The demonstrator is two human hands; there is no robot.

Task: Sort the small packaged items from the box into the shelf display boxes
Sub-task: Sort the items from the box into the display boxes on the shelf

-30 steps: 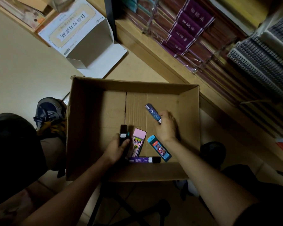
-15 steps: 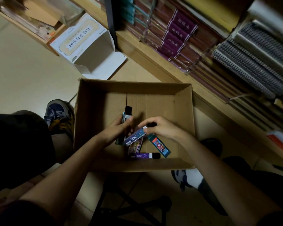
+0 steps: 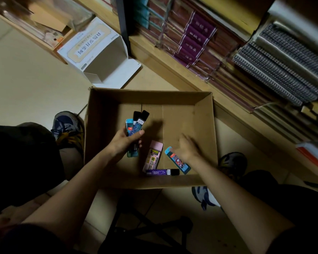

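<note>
An open cardboard box (image 3: 206,136) sits on the floor in front of me. My left hand (image 3: 124,142) grips a bunch of slim lead-refill packs (image 3: 136,125), blue and black-capped, fanned upward over the box's left half. My right hand (image 3: 186,148) hovers blurred over the box's right side with relaxed fingers, holding nothing. On the box floor lie a pink pack (image 3: 153,156), a teal pack (image 3: 178,161) just under my right hand, and a purple pack (image 3: 162,172) along the near wall.
A white open display box (image 3: 99,57) stands on the floor beyond the carton, by a wooden shelf edge (image 3: 173,70). The shelf holds wrapped maroon notebooks (image 3: 196,37) and spiral-bound pads (image 3: 283,70). My shoes (image 3: 67,125) flank the carton.
My right hand passed the blue pack to my left hand and pulled back to the right, empty. My left hand now holds the added pack and has shifted left.
</note>
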